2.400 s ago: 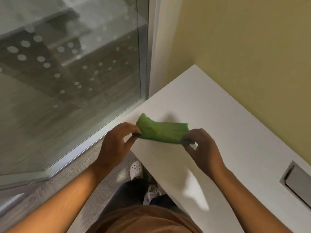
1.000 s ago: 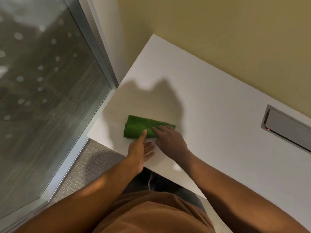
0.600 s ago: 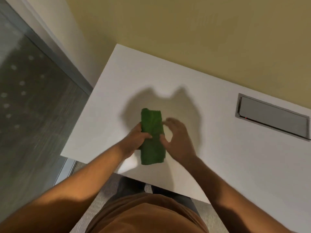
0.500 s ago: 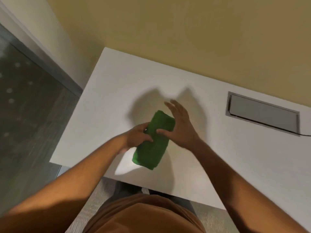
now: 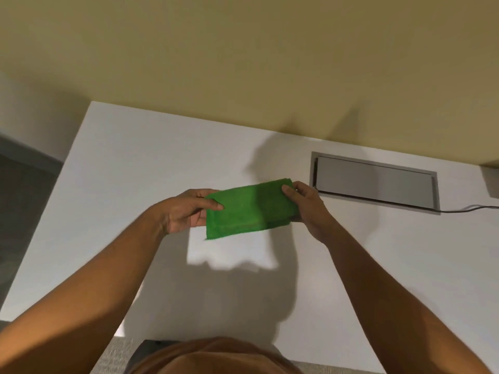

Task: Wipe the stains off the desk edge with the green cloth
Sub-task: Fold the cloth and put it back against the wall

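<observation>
I hold the folded green cloth stretched between both hands, lifted above the white desk. My left hand pinches its left end with thumb on top. My right hand grips its right end. The cloth hangs a little lower on its left side and casts a shadow on the desk below. The desk's left edge runs diagonally at the left, its near edge sits just in front of my body. No stains are visible from here.
A grey metal cable hatch is set into the desk at the back right, with a thin cable leaving it to the right. A yellow wall backs the desk. Grey floor lies to the left.
The cloth was lying on the desk being folded; now both hands have lifted it and hold it spread sideways, further right, near the hatch. The view has swung right, away from the glass panel.
</observation>
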`<action>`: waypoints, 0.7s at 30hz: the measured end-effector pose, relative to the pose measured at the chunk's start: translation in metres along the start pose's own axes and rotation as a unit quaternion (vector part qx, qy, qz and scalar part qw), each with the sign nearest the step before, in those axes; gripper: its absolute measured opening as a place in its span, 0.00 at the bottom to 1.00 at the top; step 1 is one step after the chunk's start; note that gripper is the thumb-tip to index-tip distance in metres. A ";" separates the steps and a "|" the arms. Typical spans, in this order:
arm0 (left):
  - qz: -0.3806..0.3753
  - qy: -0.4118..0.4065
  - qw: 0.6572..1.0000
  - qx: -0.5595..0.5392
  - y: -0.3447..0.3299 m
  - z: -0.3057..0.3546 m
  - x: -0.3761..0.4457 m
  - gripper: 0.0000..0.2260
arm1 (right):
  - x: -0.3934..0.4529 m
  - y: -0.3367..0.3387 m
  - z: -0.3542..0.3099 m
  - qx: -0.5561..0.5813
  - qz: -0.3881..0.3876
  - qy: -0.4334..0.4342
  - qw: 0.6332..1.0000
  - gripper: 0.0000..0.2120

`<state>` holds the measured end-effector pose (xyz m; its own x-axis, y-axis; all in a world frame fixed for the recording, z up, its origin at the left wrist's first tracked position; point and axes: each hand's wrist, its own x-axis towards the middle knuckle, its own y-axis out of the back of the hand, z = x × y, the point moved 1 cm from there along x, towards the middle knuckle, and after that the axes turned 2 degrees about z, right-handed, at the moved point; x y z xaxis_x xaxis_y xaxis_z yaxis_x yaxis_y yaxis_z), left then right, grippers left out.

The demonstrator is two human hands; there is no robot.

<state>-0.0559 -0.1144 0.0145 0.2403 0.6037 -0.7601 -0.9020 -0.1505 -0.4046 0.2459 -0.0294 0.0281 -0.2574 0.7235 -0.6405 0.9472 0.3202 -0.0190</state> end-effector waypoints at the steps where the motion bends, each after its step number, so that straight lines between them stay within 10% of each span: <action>1: 0.016 -0.017 0.999 -0.035 -0.007 0.004 0.012 0.19 | 0.005 0.005 -0.001 0.005 0.022 0.005 1.000 0.07; 6: 0.138 -0.112 0.976 -0.121 -0.038 0.040 0.072 0.23 | 0.051 0.029 -0.019 0.045 0.131 0.028 0.990 0.10; 13: 0.309 -0.231 0.919 0.079 -0.065 0.102 0.130 0.29 | 0.110 0.049 -0.054 -0.097 0.190 0.079 0.974 0.30; 17: 0.389 -0.288 0.757 0.439 -0.072 0.098 0.133 0.24 | 0.120 0.049 -0.051 -0.379 0.216 0.146 0.888 0.31; 21: 0.238 -0.316 0.618 0.680 -0.082 0.069 0.137 0.22 | 0.119 0.032 -0.036 -0.568 0.152 0.216 0.780 0.27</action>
<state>0.0262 0.0347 -0.0213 0.0304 0.9940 -0.1046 -0.3870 0.1082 0.9157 0.2385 0.0888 -0.0206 -0.3272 0.9312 -0.1609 0.2596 0.2523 0.9322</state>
